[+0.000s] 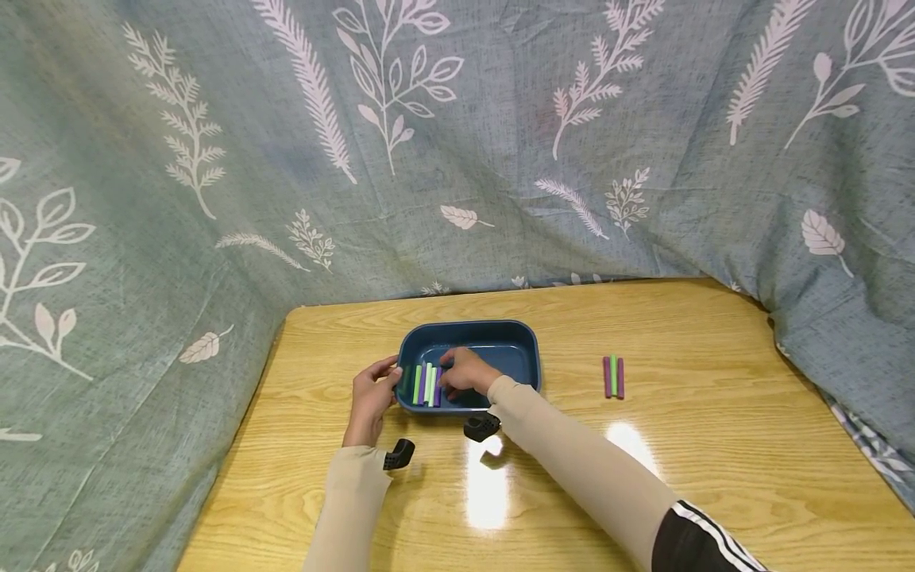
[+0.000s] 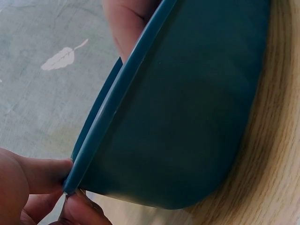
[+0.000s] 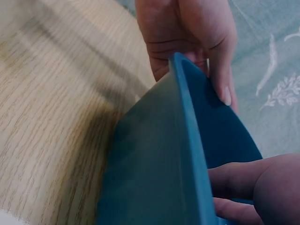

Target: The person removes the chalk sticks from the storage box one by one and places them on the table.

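A dark blue rectangular tray (image 1: 502, 325) lies on the table. My left hand (image 1: 374, 392) grips its left end, thumb over the rim and fingers outside, as the left wrist view also shows. Inside, at the left end, several short green, purple and whitish sticks (image 1: 429, 384) lie side by side in a row. My right hand (image 1: 468, 371) reaches down into the tray, fingertips right at the purple stick (image 1: 438, 388) on the row's right side. In the right wrist view the tray wall (image 3: 150, 154) hides those fingertips, so I cannot tell whether they pinch the stick.
On the wooden table (image 1: 686, 342), right of the tray, two purple sticks (image 1: 608, 376) lie with a green stick (image 1: 613, 375) between them. A patterned grey-green cloth (image 1: 457, 143) hangs behind and at both sides. Black wrist cameras (image 1: 482, 427) sit close to the tray's front.
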